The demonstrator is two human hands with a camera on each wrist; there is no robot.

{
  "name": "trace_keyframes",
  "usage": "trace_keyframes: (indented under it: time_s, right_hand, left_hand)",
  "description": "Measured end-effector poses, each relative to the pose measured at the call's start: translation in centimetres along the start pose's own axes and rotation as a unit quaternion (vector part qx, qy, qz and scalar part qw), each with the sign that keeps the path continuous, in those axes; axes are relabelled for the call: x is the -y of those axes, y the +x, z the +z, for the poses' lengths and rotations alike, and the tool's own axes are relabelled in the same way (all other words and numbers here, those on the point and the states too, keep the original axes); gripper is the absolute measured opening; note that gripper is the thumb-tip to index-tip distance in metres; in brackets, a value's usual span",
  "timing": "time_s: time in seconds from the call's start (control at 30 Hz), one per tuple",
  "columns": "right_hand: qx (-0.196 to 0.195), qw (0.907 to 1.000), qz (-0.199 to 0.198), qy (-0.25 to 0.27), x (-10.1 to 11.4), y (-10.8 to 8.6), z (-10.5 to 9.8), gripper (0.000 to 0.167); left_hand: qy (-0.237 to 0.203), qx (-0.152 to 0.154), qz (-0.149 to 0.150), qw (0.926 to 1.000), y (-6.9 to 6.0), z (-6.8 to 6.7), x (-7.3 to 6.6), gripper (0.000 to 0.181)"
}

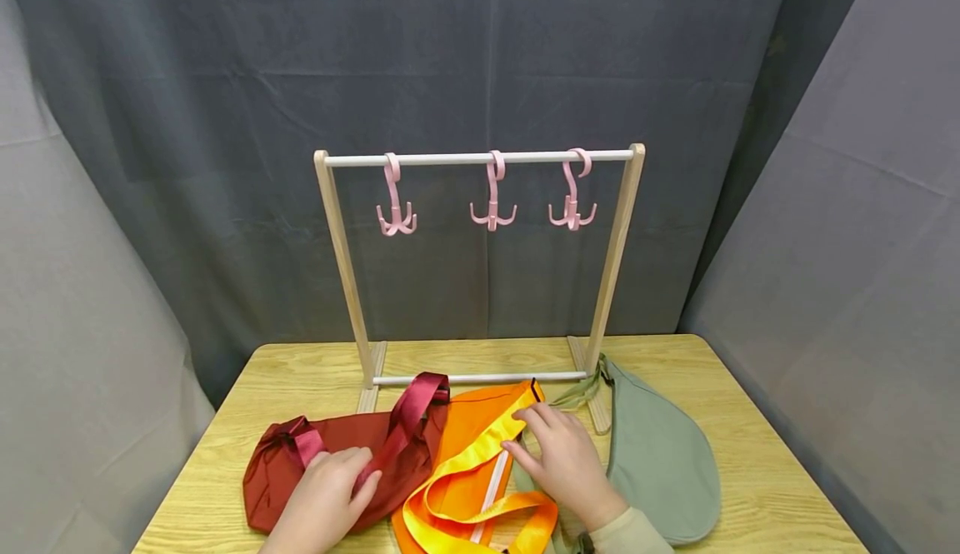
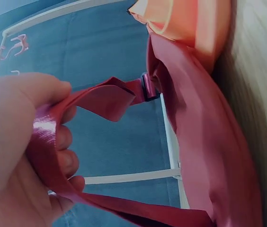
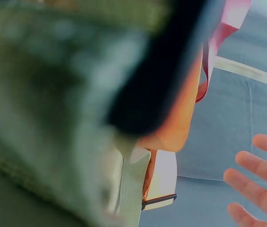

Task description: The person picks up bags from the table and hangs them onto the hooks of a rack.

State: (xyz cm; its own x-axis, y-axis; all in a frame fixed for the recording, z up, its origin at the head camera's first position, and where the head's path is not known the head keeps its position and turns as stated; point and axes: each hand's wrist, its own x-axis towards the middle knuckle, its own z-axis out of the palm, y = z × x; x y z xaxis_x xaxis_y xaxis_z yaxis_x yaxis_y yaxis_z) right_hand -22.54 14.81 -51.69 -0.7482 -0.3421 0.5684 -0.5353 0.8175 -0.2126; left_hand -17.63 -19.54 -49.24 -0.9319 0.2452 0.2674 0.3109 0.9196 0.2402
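Note:
My left hand (image 1: pixel 324 497) grips the crimson strap (image 2: pixel 46 142) of the dark red bag (image 1: pixel 367 437), its fingers curled round the band in the left wrist view. Beside that bag lies an orange bag (image 1: pixel 468 416) with a loose yellow strap (image 1: pixel 480 452) looped over it. My right hand (image 1: pixel 562 464) is over the orange bag's right edge, fingers spread and holding nothing in the right wrist view (image 3: pixel 261 175). The sage green bag (image 1: pixel 660 454) lies to the right of it, its strap (image 3: pixel 132 189) running close to my right wrist.
A wooden rack (image 1: pixel 617 258) stands at the back of the table (image 1: pixel 757 487). Pink hooks (image 1: pixel 492 196) hang from its white top bar (image 1: pixel 442 159), and a lower white bar (image 1: pixel 480 378) runs behind the bags. Grey curtains (image 1: pixel 262 162) surround the table.

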Motion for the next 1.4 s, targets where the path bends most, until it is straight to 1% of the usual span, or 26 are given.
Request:
trace_keyframes:
  time_s: [0.17,0.23,0.37,0.47,0.67,0.73,0.83,0.9,0.97,1.1,1.3,1.4]
  right_hand:
    - [-0.003,0.9999,-0.010,-0.006,0.1,0.2,0.0,0.038]
    - [-0.005,0.9998,-0.015,-0.007,0.1,0.3,0.0,0.038]
    - [-0.012,0.9997,-0.023,-0.006,0.2,0.6,-0.2,0.037]
    - [-0.013,0.9996,-0.024,-0.006,0.5,0.9,-0.4,0.037]
    - [-0.006,0.9996,-0.027,0.000,1.3,1.3,-0.6,0.038]
    - [-0.005,0.9995,-0.032,0.002,1.6,1.4,-0.6,0.039]
    - [-0.001,0.9993,-0.036,0.008,2.1,1.7,-0.7,0.039]
    - [0.004,0.9993,-0.035,0.016,2.3,1.8,-0.8,0.040]
    - [0.009,0.9992,-0.032,0.024,2.6,2.0,-0.8,0.039]
    - [0.009,0.9990,-0.032,0.029,2.8,2.2,-0.7,0.040]
    - [0.000,0.9981,-0.048,0.038,3.2,2.6,-0.4,0.042]
    - [-0.001,0.9977,-0.054,0.042,3.5,2.9,-0.3,0.044]
  left_hand:
    - [-0.010,-0.013,0.000,0.9999,0.4,-0.5,-0.3,0.024]
    - [-0.016,-0.021,0.005,0.9996,0.7,-0.8,-0.4,0.028]
    - [-0.035,-0.037,0.015,0.9986,1.1,-1.4,-0.5,0.034]
    - [-0.054,-0.043,0.020,0.9974,1.4,-1.7,-0.7,0.037]
    - [-0.087,-0.043,0.017,0.9951,2.0,-2.3,-1.4,0.037]
    - [-0.095,-0.051,0.022,0.9940,2.2,-2.5,-1.7,0.035]
    - [-0.104,-0.070,0.030,0.9917,2.5,-2.8,-2.2,0.032]
    - [-0.117,-0.076,0.027,0.9899,2.6,-2.9,-2.5,0.031]
    - [-0.131,-0.077,0.020,0.9882,2.7,-3.1,-2.8,0.030]
    - [-0.156,-0.068,0.005,0.9854,3.0,-3.3,-3.4,0.032]
    - [-0.181,-0.068,0.013,0.9811,3.2,-3.6,-4.2,0.035]
    - [-0.191,-0.063,0.015,0.9795,3.4,-3.9,-4.6,0.032]
